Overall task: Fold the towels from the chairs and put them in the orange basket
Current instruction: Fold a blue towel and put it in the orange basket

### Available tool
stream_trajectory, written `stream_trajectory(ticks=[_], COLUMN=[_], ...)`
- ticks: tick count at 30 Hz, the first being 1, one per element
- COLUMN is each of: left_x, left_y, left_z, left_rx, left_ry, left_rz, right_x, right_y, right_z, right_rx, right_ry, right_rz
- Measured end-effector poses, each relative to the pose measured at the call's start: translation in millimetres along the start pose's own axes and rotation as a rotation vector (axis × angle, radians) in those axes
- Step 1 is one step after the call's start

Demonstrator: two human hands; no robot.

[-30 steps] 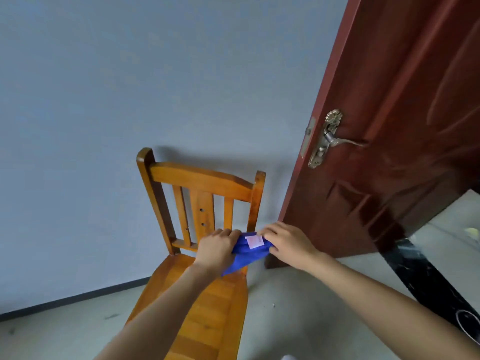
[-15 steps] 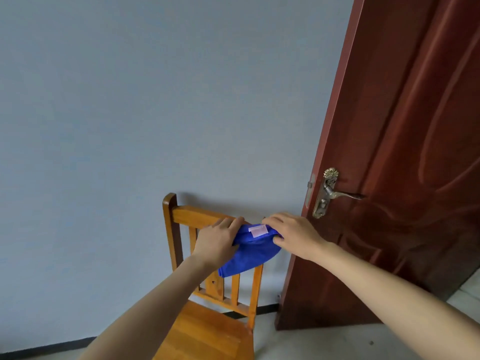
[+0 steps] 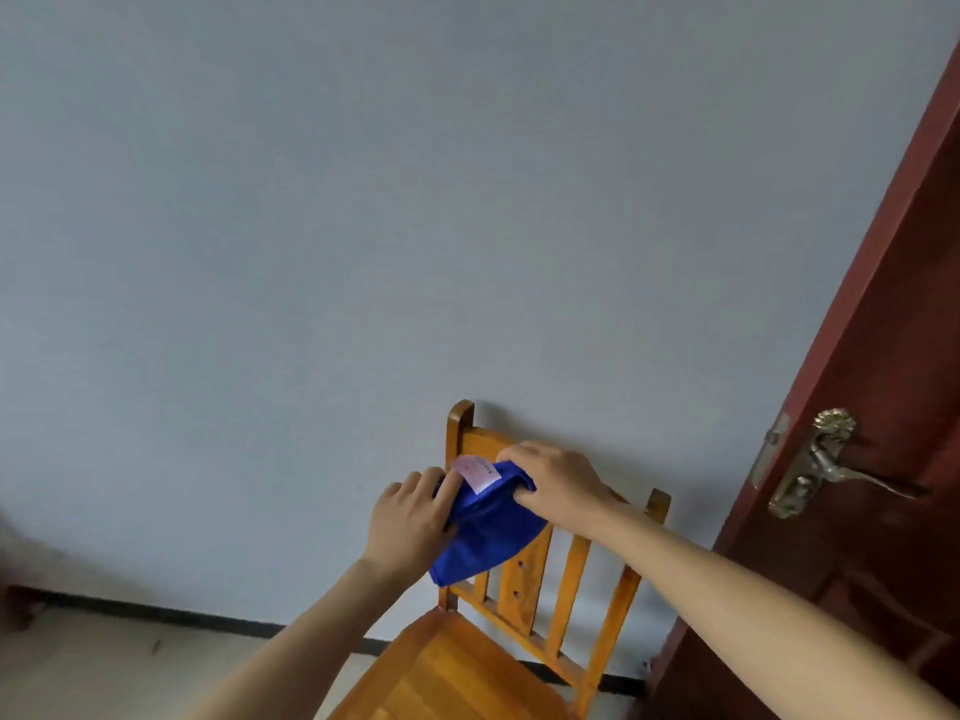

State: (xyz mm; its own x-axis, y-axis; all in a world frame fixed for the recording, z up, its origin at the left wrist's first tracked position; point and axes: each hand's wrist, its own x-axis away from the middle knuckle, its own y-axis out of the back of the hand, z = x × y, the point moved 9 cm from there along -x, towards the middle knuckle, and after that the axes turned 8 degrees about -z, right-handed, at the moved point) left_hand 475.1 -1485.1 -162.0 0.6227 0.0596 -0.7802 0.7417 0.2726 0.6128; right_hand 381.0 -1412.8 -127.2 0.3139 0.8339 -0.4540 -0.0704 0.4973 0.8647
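Backing everything, the wall (image 3: 311, 252) left open room at left; door (image 3: 883, 537) hemmed the right, just beside the chair (image 3: 457, 678). Blue towel (image 3: 488, 543) hung folded small before the chair back, left hand (image 3: 410, 517) and right hand (image 3: 558, 485) fingers clenched on its top edge. Folding looked nearly done; orange basket unseen, placing remained.

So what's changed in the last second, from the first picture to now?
The left hand and right hand raised the blue towel from low against the chair back up to its top rail, gripping it throughout. The view swung up and left, pushing the door to the edge. The chair stayed put.
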Motion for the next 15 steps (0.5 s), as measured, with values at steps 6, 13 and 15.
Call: stream_trajectory(ticks=[6,13,15], left_x=[58,144,176], left_y=[43,158,191], left_z=[49,38,18], left_rx=[-0.26,-0.613,-0.675], left_ry=[0.158,0.517,0.614], left_rz=[0.105,0.14,0.149], right_x=[-23,9,37], right_y=[-52,-69,-69], right_z=[65,187,220], right_rx=[-0.174,-0.428,-0.519], right_ry=[0.333,0.892,1.014], right_rz=[0.041,0.057,0.04])
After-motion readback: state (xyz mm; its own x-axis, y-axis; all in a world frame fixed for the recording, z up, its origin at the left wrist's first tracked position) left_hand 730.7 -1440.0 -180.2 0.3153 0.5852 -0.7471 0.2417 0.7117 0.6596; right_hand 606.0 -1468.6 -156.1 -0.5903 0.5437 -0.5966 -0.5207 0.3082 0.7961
